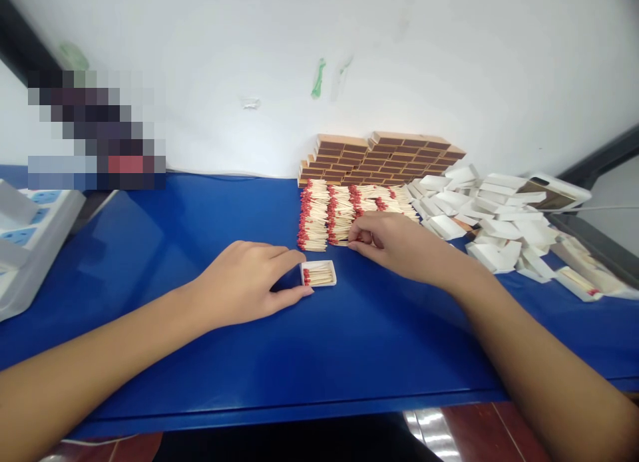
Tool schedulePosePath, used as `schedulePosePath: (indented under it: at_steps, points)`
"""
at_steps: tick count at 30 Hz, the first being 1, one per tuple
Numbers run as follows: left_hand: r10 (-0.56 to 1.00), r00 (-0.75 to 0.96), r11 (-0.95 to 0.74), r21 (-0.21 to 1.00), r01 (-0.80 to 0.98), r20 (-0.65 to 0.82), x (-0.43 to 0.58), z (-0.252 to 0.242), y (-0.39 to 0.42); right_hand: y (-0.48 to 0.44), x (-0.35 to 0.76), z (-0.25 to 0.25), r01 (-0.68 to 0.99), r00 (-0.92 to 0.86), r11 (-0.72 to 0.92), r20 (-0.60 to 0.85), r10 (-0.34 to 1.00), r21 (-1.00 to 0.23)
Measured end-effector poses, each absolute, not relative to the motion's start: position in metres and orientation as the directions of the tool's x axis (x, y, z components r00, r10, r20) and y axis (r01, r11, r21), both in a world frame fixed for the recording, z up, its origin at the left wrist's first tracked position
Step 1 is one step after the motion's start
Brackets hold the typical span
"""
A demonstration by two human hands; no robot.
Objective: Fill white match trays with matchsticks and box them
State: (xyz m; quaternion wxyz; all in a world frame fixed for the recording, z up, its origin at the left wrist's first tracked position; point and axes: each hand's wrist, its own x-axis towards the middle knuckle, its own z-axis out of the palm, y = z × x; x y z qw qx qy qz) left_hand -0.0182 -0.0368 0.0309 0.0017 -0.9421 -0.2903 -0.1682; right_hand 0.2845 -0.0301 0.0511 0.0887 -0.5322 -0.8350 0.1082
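At the centre of the frame, a small white rectangular cardboard tray point(335, 273) holding slim red-tipped wooden matches point(320, 275) lies on the smooth, glossy blue tabletop point(299, 355). The left hand point(249, 279) has thumb and forefinger apart, straddling the tray's left end; how firmly they press cannot be told. The right hand point(394, 239) curls its fingertips together at the bristly rows of loose matches point(313, 216), hiding part of them; any match pinched there is indistinct. Blocky pixels point(100, 122) obscure the upper left.
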Motion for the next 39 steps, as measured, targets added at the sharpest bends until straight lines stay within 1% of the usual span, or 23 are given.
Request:
schedulePosePath:
  at_steps: [4, 14, 25, 29, 39]
  points:
    - [0.555, 0.775, -0.826, 0.09, 0.557, 0.302, -0.0174, 0.0307, -0.0377, -0.032, 0.28, 0.0509, 0.872, -0.406, 0.39, 0.009, 0.914, -0.295]
    - [0.575, 0.775, -0.814, 0.094, 0.573, 0.26, -0.0171, 0.03, -0.0372, -0.0314, 0.28, 0.0493, 0.839, -0.439, 0.41, -0.002, 0.898, -0.358]
    - [0.565, 0.776, -0.821, 0.097, 0.563, 0.281, -0.0182, 0.0298, -0.0377, -0.0326, 0.2829, 0.0524, 0.845, -0.426, 0.393, -0.013, 0.905, -0.363]
    - [0.57, 0.774, -0.818, 0.099, 0.566, 0.276, -0.0178, 0.0298, -0.0376, -0.0322, 0.2795, 0.0525, 0.831, -0.445, 0.413, 0.0, 0.895, -0.373]
    - [0.554, 0.777, -0.827, 0.093, 0.554, 0.298, -0.0179, 0.0282, -0.0358, -0.0329, 0.2782, 0.0525, 0.833, -0.442, 0.393, -0.041, 0.896, -0.39]
